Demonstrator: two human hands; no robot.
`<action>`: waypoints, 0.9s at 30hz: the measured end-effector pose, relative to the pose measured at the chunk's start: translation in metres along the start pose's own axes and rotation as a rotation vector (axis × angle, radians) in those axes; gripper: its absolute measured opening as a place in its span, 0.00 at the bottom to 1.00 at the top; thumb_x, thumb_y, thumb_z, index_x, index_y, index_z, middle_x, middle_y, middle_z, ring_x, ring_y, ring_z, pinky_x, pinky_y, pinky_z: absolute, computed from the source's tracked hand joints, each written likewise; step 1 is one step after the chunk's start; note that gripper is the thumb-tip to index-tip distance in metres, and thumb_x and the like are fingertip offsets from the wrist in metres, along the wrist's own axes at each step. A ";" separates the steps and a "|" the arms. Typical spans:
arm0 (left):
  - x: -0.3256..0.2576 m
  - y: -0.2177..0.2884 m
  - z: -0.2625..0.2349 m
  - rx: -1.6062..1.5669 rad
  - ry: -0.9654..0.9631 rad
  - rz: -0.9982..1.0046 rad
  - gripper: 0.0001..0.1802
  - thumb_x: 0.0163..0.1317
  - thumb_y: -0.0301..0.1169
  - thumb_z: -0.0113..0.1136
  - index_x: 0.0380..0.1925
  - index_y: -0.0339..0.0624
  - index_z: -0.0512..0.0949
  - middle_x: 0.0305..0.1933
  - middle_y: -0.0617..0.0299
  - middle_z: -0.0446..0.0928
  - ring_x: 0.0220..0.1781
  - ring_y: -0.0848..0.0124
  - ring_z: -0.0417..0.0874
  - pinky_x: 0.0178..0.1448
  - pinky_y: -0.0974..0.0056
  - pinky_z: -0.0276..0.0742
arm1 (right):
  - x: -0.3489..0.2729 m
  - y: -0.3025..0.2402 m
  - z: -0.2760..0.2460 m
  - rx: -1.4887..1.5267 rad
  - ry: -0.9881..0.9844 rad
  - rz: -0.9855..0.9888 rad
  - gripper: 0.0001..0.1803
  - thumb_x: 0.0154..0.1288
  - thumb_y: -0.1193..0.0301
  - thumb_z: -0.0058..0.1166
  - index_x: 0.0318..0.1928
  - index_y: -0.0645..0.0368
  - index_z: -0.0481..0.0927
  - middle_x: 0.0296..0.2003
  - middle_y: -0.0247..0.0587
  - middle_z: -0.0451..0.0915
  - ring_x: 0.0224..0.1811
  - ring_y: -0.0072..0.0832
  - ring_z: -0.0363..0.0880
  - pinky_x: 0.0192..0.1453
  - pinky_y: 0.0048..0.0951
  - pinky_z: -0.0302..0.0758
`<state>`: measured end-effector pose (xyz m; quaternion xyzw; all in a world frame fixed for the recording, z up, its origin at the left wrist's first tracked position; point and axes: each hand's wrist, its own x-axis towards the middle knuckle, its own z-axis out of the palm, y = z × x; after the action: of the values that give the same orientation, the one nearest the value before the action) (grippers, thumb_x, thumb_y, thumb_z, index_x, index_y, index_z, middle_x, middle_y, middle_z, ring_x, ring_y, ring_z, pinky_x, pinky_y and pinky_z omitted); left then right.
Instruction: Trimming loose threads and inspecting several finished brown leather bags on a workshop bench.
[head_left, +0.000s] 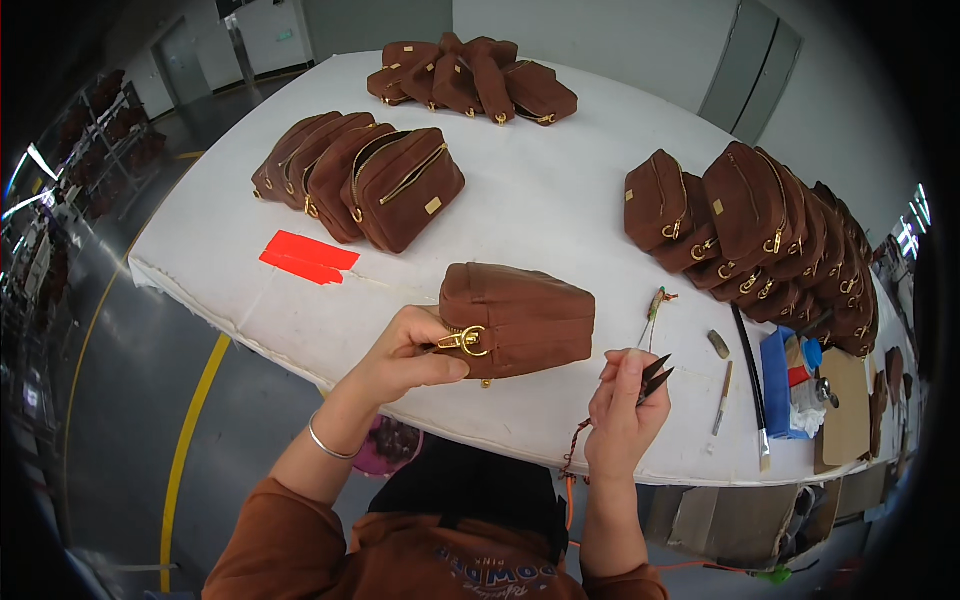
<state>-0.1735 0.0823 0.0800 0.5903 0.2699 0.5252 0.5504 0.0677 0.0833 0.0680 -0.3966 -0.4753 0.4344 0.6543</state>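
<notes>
1. The left hand (405,352) is pinched shut on the gold zipper pull (468,341) of a brown pouch (525,318), thumb and fingers closed around it.
2. That pouch lies on its side on the white table (540,215), near the table's front edge, at about 12 o'clock from the person's chest; the pull sticks out of its left end.
3. The right hand (625,412) is clenched around small dark snips (655,378), whose blades point up toward 1 o'clock, just beside the pouch's lower right corner without touching it.
4. A braided cord (574,448) hangs down from the right hand past the table edge.
5. At 10 o'clock from the pouch lie red tape strips (308,257); beyond them, a row of brown pouches (360,180) stands upright.
6. At 12 o'clock, far across the table, is a heap of pouches (465,80).
7. At 2 o'clock stands a long packed row of pouches (760,235).
8. At 3 o'clock lie a black stick (748,370), a thin brush (723,398) and a blue box (778,385).
</notes>
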 end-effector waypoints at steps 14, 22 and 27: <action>-0.015 0.000 0.012 0.139 -0.045 0.029 0.06 0.48 0.21 0.60 0.27 0.29 0.79 0.26 0.63 0.76 0.29 0.77 0.72 0.35 0.67 0.67 | -0.011 0.006 0.007 -0.129 -0.124 0.017 0.21 0.77 0.64 0.42 0.61 0.67 0.72 0.17 0.23 0.66 0.14 0.09 0.57 0.17 0.14 0.54; -0.024 -0.019 0.008 -0.324 0.040 -0.231 0.27 0.69 0.41 0.50 0.59 0.30 0.70 0.57 0.57 0.76 0.57 0.71 0.77 0.62 0.63 0.69 | -0.018 0.014 0.001 -0.074 -0.136 0.179 0.24 0.78 0.60 0.38 0.61 0.66 0.72 0.32 0.33 0.79 0.15 0.10 0.61 0.14 0.14 0.54; -0.007 -0.027 0.009 -0.632 0.341 -0.442 0.27 0.72 0.37 0.52 0.67 0.39 0.61 0.63 0.57 0.71 0.65 0.66 0.73 0.69 0.56 0.68 | -0.023 0.027 -0.005 -0.063 -0.153 0.281 0.25 0.78 0.58 0.38 0.62 0.67 0.71 0.54 0.44 0.79 0.16 0.12 0.62 0.14 0.14 0.56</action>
<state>-0.1599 0.0792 0.0535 0.2250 0.3029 0.5418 0.7510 0.0631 0.0698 0.0353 -0.4452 -0.4767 0.5356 0.5364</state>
